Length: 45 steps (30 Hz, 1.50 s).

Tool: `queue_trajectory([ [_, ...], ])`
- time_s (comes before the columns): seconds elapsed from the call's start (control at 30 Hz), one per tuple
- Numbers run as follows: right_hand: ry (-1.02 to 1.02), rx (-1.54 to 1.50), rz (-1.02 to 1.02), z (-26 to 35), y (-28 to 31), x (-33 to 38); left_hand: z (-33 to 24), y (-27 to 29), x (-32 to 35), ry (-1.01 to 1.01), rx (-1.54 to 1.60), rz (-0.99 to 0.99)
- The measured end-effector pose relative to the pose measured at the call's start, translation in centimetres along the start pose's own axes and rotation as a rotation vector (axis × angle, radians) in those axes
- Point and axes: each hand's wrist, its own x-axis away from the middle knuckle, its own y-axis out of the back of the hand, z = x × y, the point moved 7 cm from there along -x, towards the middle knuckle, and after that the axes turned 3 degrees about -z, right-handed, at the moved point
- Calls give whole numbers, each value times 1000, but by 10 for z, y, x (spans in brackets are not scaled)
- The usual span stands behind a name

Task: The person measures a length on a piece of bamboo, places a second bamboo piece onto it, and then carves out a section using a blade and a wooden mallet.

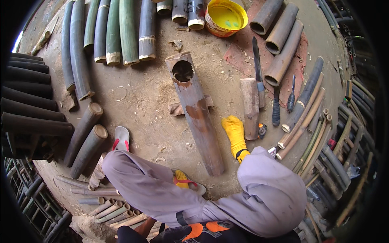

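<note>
Neither of my hands shows its fingers; at the lower edge a brown patch [146, 227] that may be my forearm appears beside my leg. A thick bamboo tube [198, 117] lies lengthwise before me, its far end raised on a short wood block [176, 108]. A round dark hole is cut near that end, and its surface is patchy brown. To its right rests a yellow-covered shape [234, 135] that looks like my socked foot. A flip-flop [198, 188] with red straps is near the tube's close end, yellow cloth under the strap. Another flip-flop [122, 134] lies left.
Right of the tube lie a short log [249, 109], a machete [257, 60], a black-handled tool [276, 109], a screwdriver-like tool [291, 95] and an orange-black tape measure [262, 130]. A yellow bucket [226, 18] stands at the back. Bamboo lengths [129, 34] surround the dusty floor.
</note>
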Motion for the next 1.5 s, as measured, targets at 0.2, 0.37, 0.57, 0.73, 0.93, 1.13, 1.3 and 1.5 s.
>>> queue_trajectory([
  [0.2,114,72,-49,12,1,-3,-4,-2,7,11,-3,-3],
  [0.37,321,232,-95,23,7,0,-14,-9,5,19,-5,10],
  [0.57,107,-3,-188,12,3,0,-23,-13,10,33,7,6],
  [0.73,242,316,-170,24,1,3,-25,-4,36,77,1,-24],
  [0.93,260,368,-33,31,-7,-2,-42,-1,75,143,1,-25],
  [1.13,21,278,121,25,-3,-12,-73,-13,49,133,47,-20],
  [1.3,41,273,106,24,1,-15,-120,-61,-3,79,130,3],
  [1.5,55,254,105,20,5,-2,-142,-102,-35,62,202,13],
])
